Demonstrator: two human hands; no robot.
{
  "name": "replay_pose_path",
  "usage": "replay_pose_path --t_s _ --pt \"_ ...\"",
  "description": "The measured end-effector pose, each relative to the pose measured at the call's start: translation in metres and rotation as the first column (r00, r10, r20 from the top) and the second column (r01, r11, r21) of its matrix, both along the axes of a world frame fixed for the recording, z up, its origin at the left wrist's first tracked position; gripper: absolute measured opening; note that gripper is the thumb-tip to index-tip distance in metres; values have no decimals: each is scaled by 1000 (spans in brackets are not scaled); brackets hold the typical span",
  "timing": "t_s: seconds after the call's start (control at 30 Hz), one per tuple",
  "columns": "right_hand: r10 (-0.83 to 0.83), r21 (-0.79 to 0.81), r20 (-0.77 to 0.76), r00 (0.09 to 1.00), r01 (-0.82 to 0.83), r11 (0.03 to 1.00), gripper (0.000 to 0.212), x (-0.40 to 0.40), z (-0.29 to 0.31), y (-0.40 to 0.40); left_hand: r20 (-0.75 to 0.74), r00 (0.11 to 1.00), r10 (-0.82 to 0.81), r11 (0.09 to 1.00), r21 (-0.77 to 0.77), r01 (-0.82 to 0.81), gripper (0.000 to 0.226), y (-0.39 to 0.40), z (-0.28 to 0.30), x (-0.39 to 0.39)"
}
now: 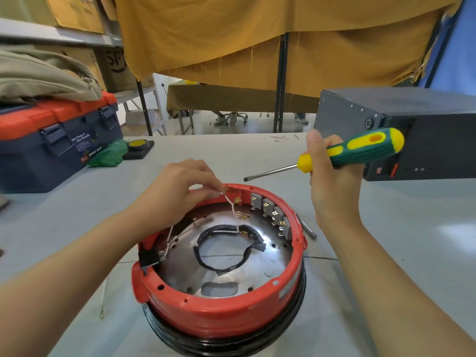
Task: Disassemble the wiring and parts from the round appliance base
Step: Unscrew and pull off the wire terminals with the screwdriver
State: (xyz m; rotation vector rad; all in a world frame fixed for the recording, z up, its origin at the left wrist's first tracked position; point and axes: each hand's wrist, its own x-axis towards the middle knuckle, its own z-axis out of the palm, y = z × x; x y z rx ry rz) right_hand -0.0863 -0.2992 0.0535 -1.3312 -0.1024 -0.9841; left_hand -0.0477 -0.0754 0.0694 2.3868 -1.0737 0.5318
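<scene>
Head view, left hand [177, 188] pinching thin white wire [233, 207] above round red plastic base [221, 315], right hand [328, 176] gripping rubbery screwdriver [355, 153]

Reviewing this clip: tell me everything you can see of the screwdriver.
The screwdriver is a flat-blade type with a chunky green and yellow handle, apparently rubbery with a textured grip patch, and a yellow collar at the shaft. Its bare metal shaft points left and slightly down, the tip hanging in the air above the table, short of the red appliance base and touching nothing. The right hand grips the handle near the collar, thumb raised.
</scene>
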Motion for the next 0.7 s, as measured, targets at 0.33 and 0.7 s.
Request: replay_pose_path --t_s 0.33,0.7 --pt "-10 -211 -27 1000 4 977 15 -3 -4 5 -63 994 84 947 -306 -99 13 12 22 3" --pt "140 -317 -169 976 -188 930 16 -3 -13 8 -539 835 110 806 -444 -392 12 40 8 10"
